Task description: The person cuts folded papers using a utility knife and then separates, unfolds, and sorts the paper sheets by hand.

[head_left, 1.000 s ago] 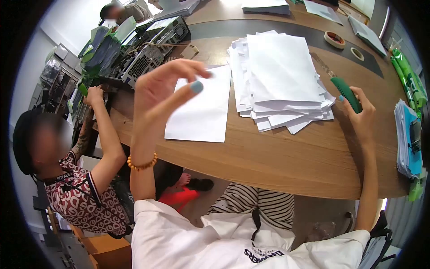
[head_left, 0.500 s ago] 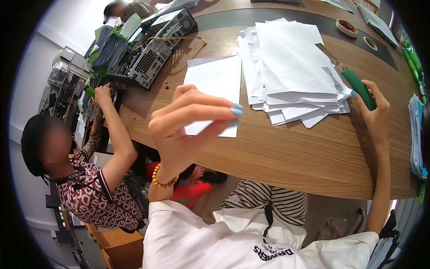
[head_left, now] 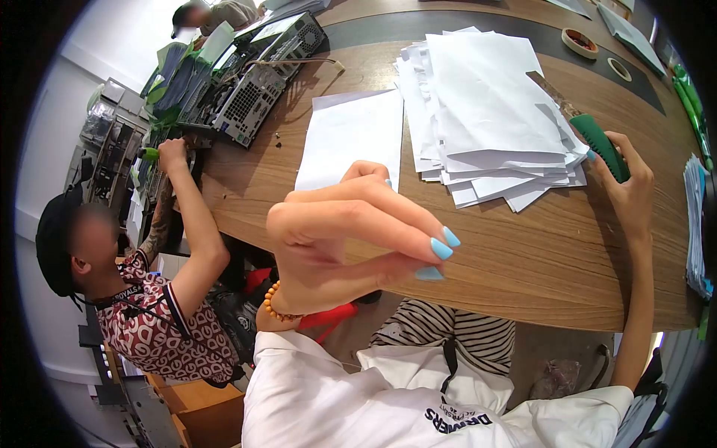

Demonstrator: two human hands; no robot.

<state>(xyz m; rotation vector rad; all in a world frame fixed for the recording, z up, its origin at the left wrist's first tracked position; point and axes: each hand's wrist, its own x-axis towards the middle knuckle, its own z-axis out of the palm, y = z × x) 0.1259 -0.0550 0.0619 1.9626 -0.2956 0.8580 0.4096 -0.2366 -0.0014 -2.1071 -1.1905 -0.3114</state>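
Raised over the table's front edge, close to the camera, is my left hand (head_left: 340, 235), with light blue nails and a beaded bracelet (head_left: 278, 305). Its thumb and fingertips are pinched together; whatever may be between them does not show. Behind it a white sheet (head_left: 351, 127) lies on the table, partly hidden by the hand. My right hand (head_left: 629, 187) grips the green handle of a knife (head_left: 600, 143). The knife's brown, stained blade points up and left, at the right edge of an uneven pile of white paper (head_left: 493, 97).
An opened computer case (head_left: 258, 104) stands on the table's left side, with a cable trailing from it. Tape rolls (head_left: 579, 45) lie at the back right. A stack of papers (head_left: 696, 224) is at the right edge. A co-worker (head_left: 168, 299) sits at left, another person beyond.
My left hand has moved right and slightly down, nearer the camera, still pinched. My right hand and the knife stay almost where they were.
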